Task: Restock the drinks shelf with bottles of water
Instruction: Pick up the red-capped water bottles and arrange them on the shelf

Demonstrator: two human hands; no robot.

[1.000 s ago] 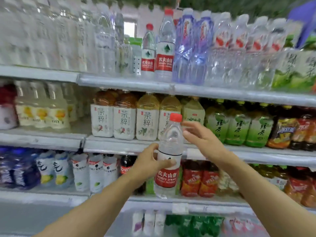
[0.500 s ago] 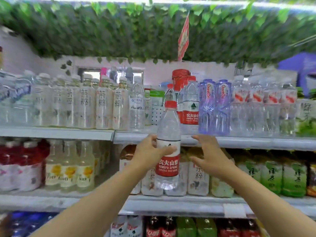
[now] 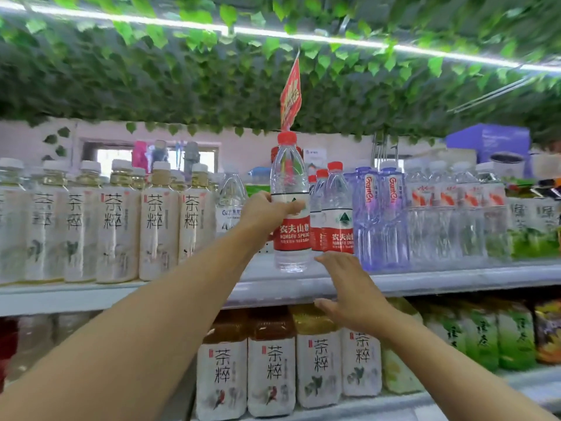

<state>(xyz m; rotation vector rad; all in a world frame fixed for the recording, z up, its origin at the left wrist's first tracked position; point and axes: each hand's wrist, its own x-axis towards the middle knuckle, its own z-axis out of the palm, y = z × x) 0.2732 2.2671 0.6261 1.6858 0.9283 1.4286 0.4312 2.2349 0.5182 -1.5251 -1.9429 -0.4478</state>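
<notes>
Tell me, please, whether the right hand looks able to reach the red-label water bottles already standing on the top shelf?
Probably yes: the right hand is open and empty just below the standing bottles, with nothing between them.

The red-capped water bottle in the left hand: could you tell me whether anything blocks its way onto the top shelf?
Nothing visible does. The red-capped clear plastic water bottle, held by the left hand, hangs over a bare gap on the grey shelf edge, left of matching red-labelled bottles. The open right hand sits lower.
</notes>
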